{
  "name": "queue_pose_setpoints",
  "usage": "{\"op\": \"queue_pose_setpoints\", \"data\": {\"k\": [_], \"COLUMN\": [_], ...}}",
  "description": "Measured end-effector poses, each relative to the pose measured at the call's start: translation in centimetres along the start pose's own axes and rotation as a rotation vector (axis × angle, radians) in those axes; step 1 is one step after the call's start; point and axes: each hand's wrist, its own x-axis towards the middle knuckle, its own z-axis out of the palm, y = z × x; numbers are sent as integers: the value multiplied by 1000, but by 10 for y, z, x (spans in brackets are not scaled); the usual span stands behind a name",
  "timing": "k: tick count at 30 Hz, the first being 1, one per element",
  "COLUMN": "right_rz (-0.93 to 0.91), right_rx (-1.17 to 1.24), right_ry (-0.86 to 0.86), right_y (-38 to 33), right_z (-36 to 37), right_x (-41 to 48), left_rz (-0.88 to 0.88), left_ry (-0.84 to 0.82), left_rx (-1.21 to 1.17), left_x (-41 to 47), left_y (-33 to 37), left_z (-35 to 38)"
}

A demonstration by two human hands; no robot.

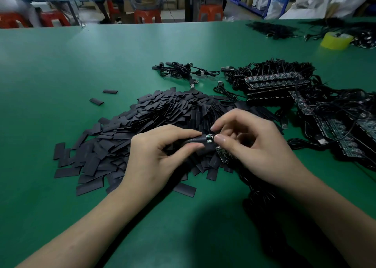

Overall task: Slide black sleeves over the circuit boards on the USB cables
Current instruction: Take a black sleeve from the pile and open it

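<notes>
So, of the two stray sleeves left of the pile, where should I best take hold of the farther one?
Pinch the farther stray sleeve across its two long edges, from above; it lies flat, alone on the green mat, so probably nothing blocks you.

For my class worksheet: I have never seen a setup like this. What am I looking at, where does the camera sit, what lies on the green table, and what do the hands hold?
There is no machine here. These are a person's two bare hands, filmed by one camera worn on the head, which looks forward and down. The left hand pinches a black sleeve. The right hand pinches a small green circuit board at the sleeve's open end, and part of the board shows uncovered. Under the hands lies a big pile of loose sleeves on the green table. Further back are coiled USB cables. To the right are rows of boards with cables attached, and in the far right corner stands a yellow tape roll.
</notes>
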Motion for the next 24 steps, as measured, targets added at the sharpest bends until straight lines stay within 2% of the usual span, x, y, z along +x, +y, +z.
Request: {"op": "queue_pose_setpoints", "data": {"k": [6, 13, 20, 24], "right_rz": [-277, -400, -335, -170], "right_rx": [-289, -406, -334, -201], "right_ry": [74, 76, 96, 126], "right_y": [-1, 4, -1, -5], "right_z": [0, -1, 4, 3], "right_x": [-1, -1, -3, -3], "left_rz": [-89, -71, -53, -33], "left_ry": [-1, -21, -20, 14], "left_rx": [-80, -80, -49, -33], "left_x": [-1, -1, -1, -1], "left_y": [1, 0, 1, 3], "left_z": [-1, -1, 2, 0]}}
